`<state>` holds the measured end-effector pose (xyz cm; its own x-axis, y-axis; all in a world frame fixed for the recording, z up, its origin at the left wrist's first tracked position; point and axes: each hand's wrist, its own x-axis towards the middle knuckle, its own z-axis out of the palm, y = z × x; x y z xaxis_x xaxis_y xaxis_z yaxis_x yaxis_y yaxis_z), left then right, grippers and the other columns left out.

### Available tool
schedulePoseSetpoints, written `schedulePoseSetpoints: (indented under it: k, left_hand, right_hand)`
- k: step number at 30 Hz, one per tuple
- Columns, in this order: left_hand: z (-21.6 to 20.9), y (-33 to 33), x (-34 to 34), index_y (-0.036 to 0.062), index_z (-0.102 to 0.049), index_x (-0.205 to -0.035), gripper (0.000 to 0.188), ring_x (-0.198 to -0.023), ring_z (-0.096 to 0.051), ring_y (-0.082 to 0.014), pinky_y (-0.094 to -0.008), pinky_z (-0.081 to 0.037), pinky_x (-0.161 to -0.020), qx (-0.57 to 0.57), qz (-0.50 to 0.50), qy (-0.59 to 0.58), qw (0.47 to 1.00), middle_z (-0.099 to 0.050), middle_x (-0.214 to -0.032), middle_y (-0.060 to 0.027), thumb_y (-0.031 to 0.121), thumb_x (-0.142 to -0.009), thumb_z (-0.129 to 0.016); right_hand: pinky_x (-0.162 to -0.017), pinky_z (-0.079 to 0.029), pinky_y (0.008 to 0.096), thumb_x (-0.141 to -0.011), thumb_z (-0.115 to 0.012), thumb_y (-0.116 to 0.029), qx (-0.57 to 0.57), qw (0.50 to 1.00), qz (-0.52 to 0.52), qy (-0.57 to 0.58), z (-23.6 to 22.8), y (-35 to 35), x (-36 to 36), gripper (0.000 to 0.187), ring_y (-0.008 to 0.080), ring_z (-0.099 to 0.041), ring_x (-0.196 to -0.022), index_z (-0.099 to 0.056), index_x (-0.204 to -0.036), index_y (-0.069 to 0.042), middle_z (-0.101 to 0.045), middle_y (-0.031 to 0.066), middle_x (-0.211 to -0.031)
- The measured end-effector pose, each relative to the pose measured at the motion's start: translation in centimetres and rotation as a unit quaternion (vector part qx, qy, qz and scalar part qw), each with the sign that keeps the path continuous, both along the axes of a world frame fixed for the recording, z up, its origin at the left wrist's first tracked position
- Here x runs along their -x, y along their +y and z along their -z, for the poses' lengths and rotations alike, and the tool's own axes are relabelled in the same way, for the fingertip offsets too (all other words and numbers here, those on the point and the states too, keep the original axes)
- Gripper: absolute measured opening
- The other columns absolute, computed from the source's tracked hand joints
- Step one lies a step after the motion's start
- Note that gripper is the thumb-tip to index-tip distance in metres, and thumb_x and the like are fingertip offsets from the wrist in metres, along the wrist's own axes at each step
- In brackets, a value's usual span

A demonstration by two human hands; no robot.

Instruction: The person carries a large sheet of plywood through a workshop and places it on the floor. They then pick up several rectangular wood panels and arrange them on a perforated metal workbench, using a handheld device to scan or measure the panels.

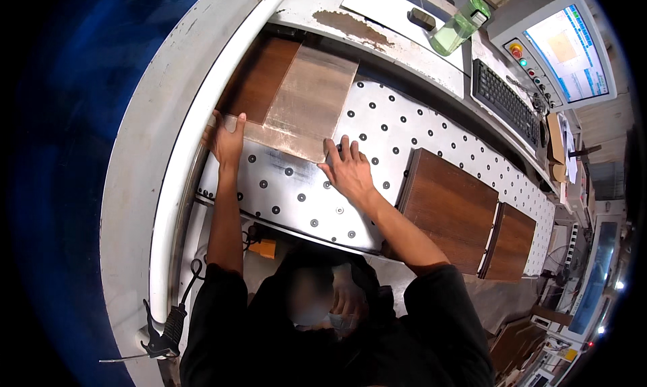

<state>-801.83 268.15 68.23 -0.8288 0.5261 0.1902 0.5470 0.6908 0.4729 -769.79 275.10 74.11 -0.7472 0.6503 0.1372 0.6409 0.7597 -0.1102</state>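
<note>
A dark reddish-brown wood panel [261,77] and a paler brown board [313,90] lie at the left end of a white work surface studded with black dots. The paler board borders the panel on its right and near sides; whether it runs underneath is hidden. At the near left corner is my left hand [226,143], thumb apart from the fingers, which reach the board's left edge beside a white rail. My right hand [350,169] rests with spread fingers at the near right corner, fingertips touching the board's edge. Neither hand is closed round anything.
Two dark wood panels, one larger [451,208] and one smaller [512,242], lie to the right on the dotted surface [397,121]. The white rail [202,117] bounds the left. Beyond stand a green bottle [459,28], a keyboard [505,99] and a monitor [566,50]. A black air gun [164,333] hangs lower left.
</note>
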Motion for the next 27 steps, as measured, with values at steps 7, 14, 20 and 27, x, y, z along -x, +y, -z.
schedulePoseSetpoints:
  k: [7,14,20,27]
  left_hand:
    - [0.7,0.0,0.8,0.0111,-0.031,-0.157,0.101,-0.146,-0.011,-0.0565,-0.0603,-0.006,-0.119,0.04,-0.011,0.018,0.999,-0.018,-0.153,-0.0441,0.079,-0.085,-0.049]
    - [-0.2,0.1,0.7,0.0115,-0.034,-0.156,0.1,-0.147,-0.009,-0.0549,-0.0558,-0.008,-0.121,0.036,0.009,0.005,0.999,-0.016,-0.153,-0.0447,0.079,-0.084,-0.052]
    - [-0.8,-1.2,0.6,0.0101,-0.036,-0.155,0.096,-0.148,-0.009,-0.0532,-0.0524,-0.008,-0.122,0.036,-0.006,-0.017,0.999,-0.017,-0.155,-0.0417,0.075,-0.086,-0.055]
    - [-0.4,-0.2,0.5,0.0087,-0.038,-0.154,0.096,-0.147,-0.013,-0.0513,-0.0523,-0.01,-0.121,0.034,0.007,-0.004,0.999,-0.022,-0.153,-0.0416,0.075,-0.087,-0.054]
  right_hand:
    - [-0.112,-0.028,0.0606,-0.087,-0.071,-0.032,0.074,0.989,0.0,0.124,-0.8,-1.4,2.8,0.07,0.0496,-0.032,-0.139,-0.044,-0.142,0.0,-0.035,0.031,-0.148]
    - [-0.117,-0.011,0.0658,-0.089,-0.064,-0.044,0.097,0.978,-0.045,0.18,3.3,0.6,13.1,0.079,0.0441,-0.023,-0.147,-0.041,-0.145,0.007,-0.031,0.0275,-0.155]
    - [-0.116,-0.01,0.0692,-0.091,-0.058,-0.049,0.099,0.976,-0.073,0.181,2.8,0.4,14.5,0.082,0.0415,-0.022,-0.149,-0.039,-0.146,0.009,-0.033,0.024,-0.157]
    - [-0.116,-0.012,0.0689,-0.091,-0.057,-0.051,0.084,0.977,-0.059,0.186,2.8,1.0,13.9,0.083,0.0409,-0.026,-0.148,-0.04,-0.146,0.009,-0.036,0.024,-0.155]
